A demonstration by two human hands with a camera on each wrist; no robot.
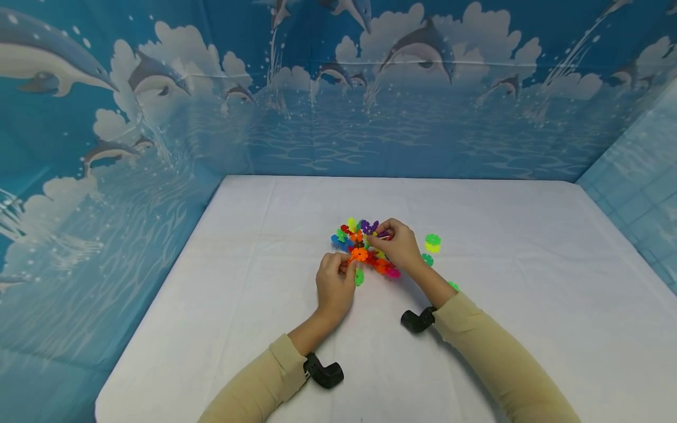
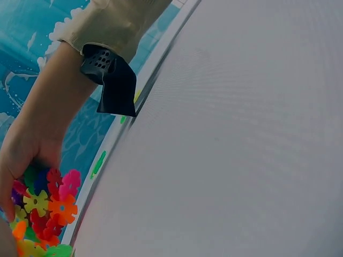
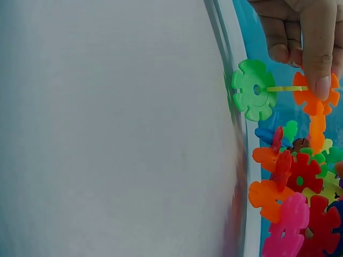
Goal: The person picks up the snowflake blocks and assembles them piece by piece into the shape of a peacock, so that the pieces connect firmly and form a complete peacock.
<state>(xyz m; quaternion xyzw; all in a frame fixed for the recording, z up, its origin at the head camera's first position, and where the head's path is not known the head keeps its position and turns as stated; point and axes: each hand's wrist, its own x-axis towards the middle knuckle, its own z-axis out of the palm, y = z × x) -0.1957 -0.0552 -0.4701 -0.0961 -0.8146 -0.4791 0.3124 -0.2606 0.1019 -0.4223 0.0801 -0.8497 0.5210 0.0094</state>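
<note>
A cluster of interlocked flower-shaped plastic discs (image 1: pixel 381 265), in many colours, stands on the table between both hands. My left hand (image 1: pixel 337 285) pinches an orange flower-shaped disc (image 3: pixel 301 95) between thumb and fingers at the cluster's near left side. Joined to that disc are a yellow disc seen edge-on and a green disc (image 3: pixel 254 90). My right hand (image 1: pixel 399 244) reaches over from the right and pinches a red disc (image 1: pixel 388 235) at the cluster's upper right. In the left wrist view, the right hand (image 2: pixel 27 147) hides part of the cluster.
To the right lie a loose green disc (image 1: pixel 433 239), a yellow disc (image 1: pixel 432 248) and another green disc (image 1: pixel 427 259). A further green disc (image 1: pixel 453 285) is partly behind the right forearm. The white-covered table (image 1: pixel 254 235) meets a dolphin-print curtain (image 1: pixel 338 141) at the back.
</note>
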